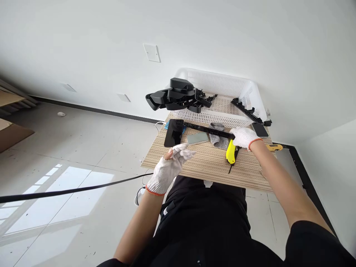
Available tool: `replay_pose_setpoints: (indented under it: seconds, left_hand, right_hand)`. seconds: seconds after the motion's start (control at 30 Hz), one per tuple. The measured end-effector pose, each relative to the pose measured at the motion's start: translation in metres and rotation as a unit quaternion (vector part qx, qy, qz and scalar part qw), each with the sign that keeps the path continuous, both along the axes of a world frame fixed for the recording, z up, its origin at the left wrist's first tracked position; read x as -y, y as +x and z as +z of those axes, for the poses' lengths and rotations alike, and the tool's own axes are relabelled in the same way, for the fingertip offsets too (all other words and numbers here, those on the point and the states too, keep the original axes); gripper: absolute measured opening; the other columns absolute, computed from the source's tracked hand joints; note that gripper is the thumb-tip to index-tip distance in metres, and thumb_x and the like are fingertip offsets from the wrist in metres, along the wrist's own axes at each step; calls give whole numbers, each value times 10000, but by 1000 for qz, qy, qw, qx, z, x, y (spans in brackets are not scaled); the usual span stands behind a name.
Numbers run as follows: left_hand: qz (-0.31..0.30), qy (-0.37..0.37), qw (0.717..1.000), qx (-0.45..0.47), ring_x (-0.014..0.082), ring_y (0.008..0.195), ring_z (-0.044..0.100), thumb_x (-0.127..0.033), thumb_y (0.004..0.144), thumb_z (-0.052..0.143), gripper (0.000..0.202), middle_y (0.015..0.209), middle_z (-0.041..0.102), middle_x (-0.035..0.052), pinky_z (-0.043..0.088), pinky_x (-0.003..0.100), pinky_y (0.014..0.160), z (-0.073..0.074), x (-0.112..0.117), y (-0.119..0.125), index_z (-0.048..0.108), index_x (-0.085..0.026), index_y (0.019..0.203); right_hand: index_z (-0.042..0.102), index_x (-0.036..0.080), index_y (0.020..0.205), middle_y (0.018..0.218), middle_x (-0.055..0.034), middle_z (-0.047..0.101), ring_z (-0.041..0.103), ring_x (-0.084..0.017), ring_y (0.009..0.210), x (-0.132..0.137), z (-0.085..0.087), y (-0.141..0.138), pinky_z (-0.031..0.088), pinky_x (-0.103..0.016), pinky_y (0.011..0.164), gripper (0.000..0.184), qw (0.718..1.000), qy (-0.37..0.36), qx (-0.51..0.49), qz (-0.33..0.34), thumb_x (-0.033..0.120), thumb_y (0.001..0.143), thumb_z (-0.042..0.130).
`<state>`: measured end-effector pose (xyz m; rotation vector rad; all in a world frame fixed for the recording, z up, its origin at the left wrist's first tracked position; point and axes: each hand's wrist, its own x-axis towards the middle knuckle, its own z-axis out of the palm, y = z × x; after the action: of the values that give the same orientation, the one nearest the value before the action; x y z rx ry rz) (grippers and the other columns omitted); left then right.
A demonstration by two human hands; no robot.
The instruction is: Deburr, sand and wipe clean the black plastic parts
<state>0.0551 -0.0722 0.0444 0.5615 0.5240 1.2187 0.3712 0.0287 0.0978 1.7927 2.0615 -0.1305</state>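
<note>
My left hand [172, 162], in a white knit glove with the thumb tip bare, is raised over the table's front left edge. Its fingers are stretched out and nothing is in them. Wrapped around the right end of a long black plastic strip [207, 129] is my right hand [244, 137], gloved in the same way. The strip reaches leftward across the tabletop, passing over a grey cloth [218, 141]. Just below my right hand is a yellow utility knife [230, 152]; its upper end is close to the glove, and I cannot tell whether they touch.
A white plastic basket [222, 118] holds several black plastic parts [178, 94] at the back of the wooden table [203, 163]. A black phone or tablet [174, 132], a grey-green block [197, 138], another phone [260, 129] and a yellow-orange cutter [274, 147] lie about. A black cable [83, 189] crosses at left.
</note>
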Motion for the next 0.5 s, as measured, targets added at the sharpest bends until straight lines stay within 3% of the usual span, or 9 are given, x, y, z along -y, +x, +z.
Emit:
replay_pose_setpoints:
  seconds: [0.1, 0.23, 0.37, 0.5]
  left_hand:
    - [-19, -1, 1000, -3, 264, 1002, 737, -514, 863, 729, 419, 890, 764, 78, 412, 529, 1212, -1, 2, -1, 795, -152, 1063]
    - [-22, 15, 999, -19, 318, 1149, 705, -533, 868, 712, 461, 1011, 765, 119, 377, 530, 1231, -4, 5, -8, 781, -143, 1103]
    - [-23, 37, 998, -49, 327, 1175, 686, -622, 842, 717, 498, 1089, 761, 95, 359, 536, 1235, -17, 11, -18, 788, -197, 1093]
    - [-73, 69, 990, -97, 377, 1244, 645, -557, 837, 772, 475, 1278, 718, 123, 367, 548, 1209, -23, 26, -13, 778, -218, 1169]
  right_hand:
    - [665, 120, 1277, 1251, -215, 685, 681, -329, 1081, -4, 4, -2, 497, -374, 834, 515, 1000, -5, 5, -2, 231, 774, 683]
    - [639, 100, 1261, 1258, -232, 665, 674, -338, 1105, 11, 15, -11, 503, -387, 844, 445, 999, 47, 7, 1, 245, 841, 620]
    - [621, 149, 1226, 1193, -194, 692, 711, -305, 984, 58, 26, -20, 497, -360, 738, 359, 995, 94, -15, -29, 311, 913, 553]
    - [624, 217, 1062, 926, -84, 738, 709, -252, 787, 127, 24, -28, 438, -306, 605, 256, 981, 61, -148, -109, 395, 880, 604]
